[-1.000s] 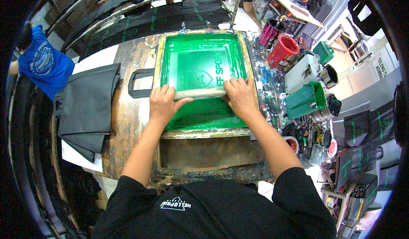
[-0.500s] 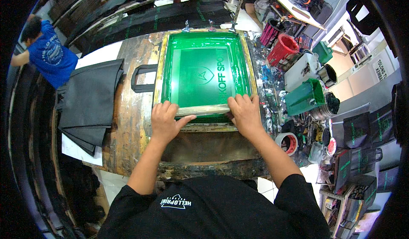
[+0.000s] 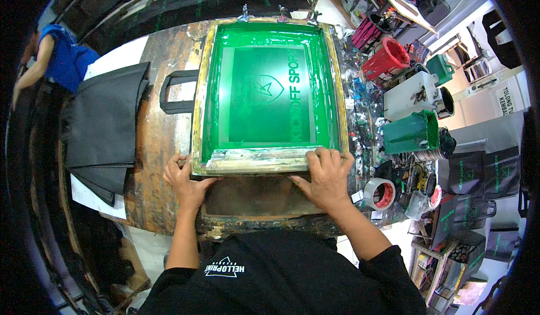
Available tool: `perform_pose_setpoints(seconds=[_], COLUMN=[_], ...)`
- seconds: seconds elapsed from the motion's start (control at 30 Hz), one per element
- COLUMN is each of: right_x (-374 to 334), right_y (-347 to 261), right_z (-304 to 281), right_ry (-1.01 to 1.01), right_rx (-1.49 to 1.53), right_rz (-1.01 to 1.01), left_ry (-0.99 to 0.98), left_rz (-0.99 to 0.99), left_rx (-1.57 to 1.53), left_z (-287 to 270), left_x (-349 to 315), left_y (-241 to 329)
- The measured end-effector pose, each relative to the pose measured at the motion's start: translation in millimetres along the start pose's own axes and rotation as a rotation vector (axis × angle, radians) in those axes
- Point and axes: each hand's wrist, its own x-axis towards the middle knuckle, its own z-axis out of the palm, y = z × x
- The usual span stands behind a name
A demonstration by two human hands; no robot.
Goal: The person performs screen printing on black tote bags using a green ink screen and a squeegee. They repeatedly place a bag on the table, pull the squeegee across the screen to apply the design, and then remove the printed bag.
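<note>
While a red bucket-shaped tub point(image 3: 377, 68), a dark green open container point(image 3: 405, 134) and a white ring of tape point(image 3: 370, 194) crowd the right of the paint-spattered wooden counter point(image 3: 163, 132), folded black fabric bags point(image 3: 104, 124) lie left. A yellowed rectangular frame point(image 3: 203, 90) of glossy green mesh bears a pale, smeared squeegee point(image 3: 253, 159). The right hand point(image 3: 329, 180) grips its near right corner; the left hand point(image 3: 185, 183), half-curled, meets the near left, grip unclear.

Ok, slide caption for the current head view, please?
Left hand and right hand at the near corners of a green-inked printing screen, squeegee lying inside, black fabric lying to the left.
</note>
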Motion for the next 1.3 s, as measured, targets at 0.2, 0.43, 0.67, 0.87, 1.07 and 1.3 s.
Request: perform_pose_setpoints(seconds=[0.2, 0.43, 0.67, 0.87, 1.07, 1.3], right_x=[17, 87, 168, 201, 227, 218], right_y=[2, 12, 24, 23, 26, 35], right_z=[-29, -98, -164, -197, -217, -201], right_ry=[0.113, 0.486, 0.655, 0.564, 0.431, 0.709], right_rx=[-0.057, -0.168, -0.226, -0.151, -0.068, -0.098], right_rz=[-0.039, -0.133, -0.222, -0.189, -0.082, -0.299], left_ry=[0.089, 0.342, 0.359, 0.007, -0.237, 0.042], left_rz=[-0.050, -0.001, 0.145, -0.094, -0.273, -0.051], left_rx=[-0.391, -0.940, -0.743, 0.069, -0.223, -0.590], left_z=[0, -46, -46, 14, 10, 6], left_x=[-4, 47, 103, 61, 82, 118], left_y=[-2, 62, 64, 21, 39, 19])
